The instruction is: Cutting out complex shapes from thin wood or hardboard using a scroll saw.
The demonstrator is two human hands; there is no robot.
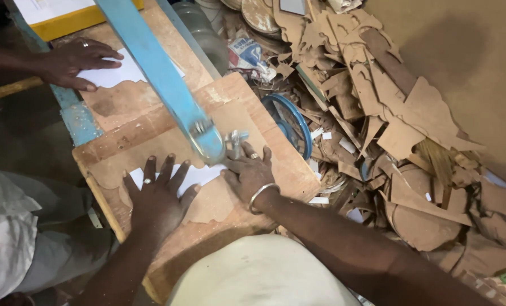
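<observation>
under the blue saw arm (168,85), on the wooden surface (287,170), lies a thin brown board (210,201) with a white paper pattern (193,177) stuck on top, its edge already scalloped. the left hand (159,195) is pressed flat on board and pattern, fingers spread wide, gripping nothing. the right hand (250,173) lies palm down just beside the blade end of the arm, fingers loosely curled on the board's edge, a metal bangle (262,195) at the wrist; it pins rather than clasps. another person's hand (74,62) rests flat on a second white sheet (122,71) further along the surface. offcuts (389,119) are heaped to the right.

to do this well, i judge both palms should keep even downward pressure so the board cannot chatter, turning it slowly about the blade, with fingertips kept to the sides of the cutting line and never ahead of it.
</observation>
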